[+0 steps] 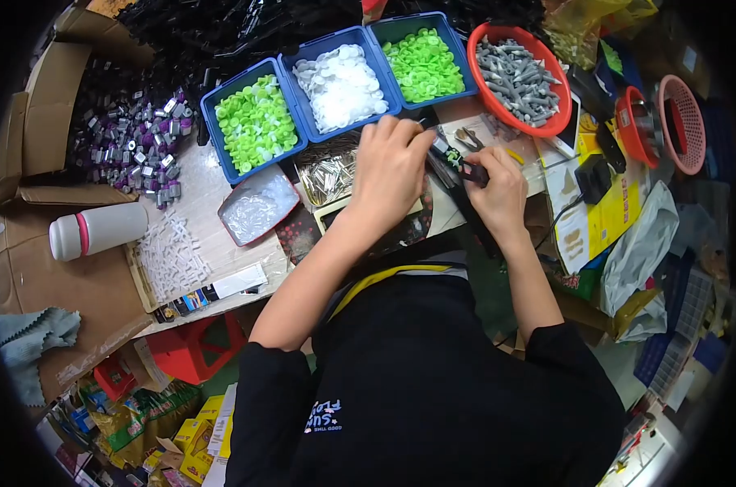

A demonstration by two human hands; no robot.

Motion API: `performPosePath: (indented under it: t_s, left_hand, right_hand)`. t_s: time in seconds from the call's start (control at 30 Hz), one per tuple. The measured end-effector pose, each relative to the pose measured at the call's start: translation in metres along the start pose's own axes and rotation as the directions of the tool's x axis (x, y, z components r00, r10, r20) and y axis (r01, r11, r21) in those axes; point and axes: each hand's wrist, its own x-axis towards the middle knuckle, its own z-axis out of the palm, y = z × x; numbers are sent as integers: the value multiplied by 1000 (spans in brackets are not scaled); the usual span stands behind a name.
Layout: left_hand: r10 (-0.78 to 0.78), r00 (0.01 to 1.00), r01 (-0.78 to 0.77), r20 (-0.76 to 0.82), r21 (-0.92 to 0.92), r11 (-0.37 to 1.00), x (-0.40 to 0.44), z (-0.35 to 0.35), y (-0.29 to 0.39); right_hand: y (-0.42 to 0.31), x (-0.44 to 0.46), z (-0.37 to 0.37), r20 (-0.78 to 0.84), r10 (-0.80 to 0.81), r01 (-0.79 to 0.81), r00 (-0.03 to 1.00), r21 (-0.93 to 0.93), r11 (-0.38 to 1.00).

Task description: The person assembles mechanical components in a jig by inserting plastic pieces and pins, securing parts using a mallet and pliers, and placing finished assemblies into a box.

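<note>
My left hand (390, 170) is bent at the fingers over the top of a long black part (445, 166), its fingertips near that part's upper end. My right hand (495, 188) is closed on a small black piece (472, 173) beside the same part. Small green and white bits (452, 157) show on the part between the hands. Left of my left hand, a tray of metal pins (327, 177) lies partly under the wrist. Blue bins of green caps (258, 122), white caps (339, 85) and more green caps (423, 65) stand just beyond.
A red basket of grey parts (518, 77) stands at the back right, a phone (569, 130) beside it. On the left are purple-grey pieces (136, 142), a bottle (100, 230), white tubes (171, 256) and a dish of clear pieces (259, 206). Pliers (469, 139) lie near my right hand.
</note>
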Motion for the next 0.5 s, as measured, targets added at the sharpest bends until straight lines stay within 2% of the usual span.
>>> performPosePath:
  t_s: [0.07, 0.13, 0.17, 0.23, 0.33, 0.5]
  left_hand:
    - [44, 999, -44, 6, 21, 999, 10, 15, -6]
    - [64, 987, -78, 148, 92, 993, 18, 22, -9]
    - [69, 986, -83, 150, 91, 992, 21, 23, -10]
    - [46, 958, -86, 285, 131, 988, 25, 23, -11]
    - [1, 932, -37, 362, 93, 995, 30, 19, -10]
    - [10, 939, -70, 343, 162, 984, 30, 29, -6]
  right_hand:
    - [-1, 2, 4, -6, -19, 19, 1000, -1, 1000]
    - [-1, 3, 8, 29, -53, 55, 998, -47, 997]
    - [1, 3, 8, 25, -50, 51, 998, -48, 998]
    - [6, 4, 8, 13, -110, 110, 994, -45, 993]
    - [11, 5, 6, 24, -140, 141, 990, -26, 990]
    - [12, 4, 4, 37, -110, 111, 993, -36, 993]
